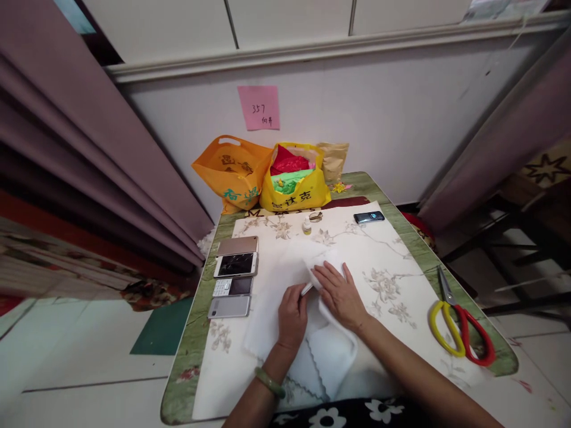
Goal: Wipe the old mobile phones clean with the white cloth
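Observation:
A soft white cloth (332, 356) with a scalloped edge lies partly folded at the near middle of the table. My left hand (292, 318) is closed on a folded edge of it, thumb and fingers pinching a narrow white end. My right hand (341, 294) rests on the cloth just to the right, fingers stretched out and lying flat over the fold. A green bangle (270, 383) circles my left wrist. What lies beneath my right palm is hidden.
Several phones (235, 264) line the table's left side; a black phone (369, 217) lies at far right. Large scissors (461, 327) with yellow and red handles sit near the right edge. Behind stand an orange bag (234, 172), a filled yellow bag (297, 193) and a small bottle (307, 226).

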Tool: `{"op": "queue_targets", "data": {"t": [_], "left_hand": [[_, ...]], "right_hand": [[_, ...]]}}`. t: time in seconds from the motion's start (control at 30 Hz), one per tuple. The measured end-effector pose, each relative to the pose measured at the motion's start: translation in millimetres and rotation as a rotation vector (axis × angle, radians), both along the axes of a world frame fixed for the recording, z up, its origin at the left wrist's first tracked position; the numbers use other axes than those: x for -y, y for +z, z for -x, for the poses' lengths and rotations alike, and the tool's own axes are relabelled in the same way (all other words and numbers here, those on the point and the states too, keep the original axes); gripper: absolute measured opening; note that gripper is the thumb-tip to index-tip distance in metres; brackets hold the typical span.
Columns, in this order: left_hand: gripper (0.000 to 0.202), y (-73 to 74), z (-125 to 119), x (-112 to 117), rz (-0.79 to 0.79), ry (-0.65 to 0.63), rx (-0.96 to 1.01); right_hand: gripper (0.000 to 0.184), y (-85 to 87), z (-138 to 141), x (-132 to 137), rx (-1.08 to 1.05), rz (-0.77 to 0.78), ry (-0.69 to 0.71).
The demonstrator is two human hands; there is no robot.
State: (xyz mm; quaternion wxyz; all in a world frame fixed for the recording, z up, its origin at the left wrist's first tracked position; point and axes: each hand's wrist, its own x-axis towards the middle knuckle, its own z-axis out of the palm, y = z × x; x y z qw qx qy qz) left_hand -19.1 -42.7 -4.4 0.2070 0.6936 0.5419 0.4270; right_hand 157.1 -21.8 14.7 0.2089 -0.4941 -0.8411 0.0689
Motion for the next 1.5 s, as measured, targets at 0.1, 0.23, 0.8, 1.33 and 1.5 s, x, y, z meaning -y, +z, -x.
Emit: {"op": "queue_targets", "data": {"t": [0.1,0.23,0.8,1.33,1.5], "left_hand": [[0.025,1.5,0,0,0.017,0.007,0.001],[0.025,0.7,0,0,0.040,0.019,0.028],[0.035,22.4,-12,6,0.447,0.083,0.717],[0.027,53.8,-48,-2,0.436,0.059,0.967],[0.028,50.5,-39,-8,0.441,0.074,0.916]], "right_hand": [[0.049,-5.7,-1,-4,-0.107,0.058,-0.070],[0.048,-13.4,-1,-11,-0.394,0.123,-0.107],[0.048,27.3,7,-16,-1.283,0.533,-0.235],[0.038,39.9,32,1,-1.552,0.705,-0.320],[0.033,29.6,29,9,-1.514,0.739,-0.228]]}}
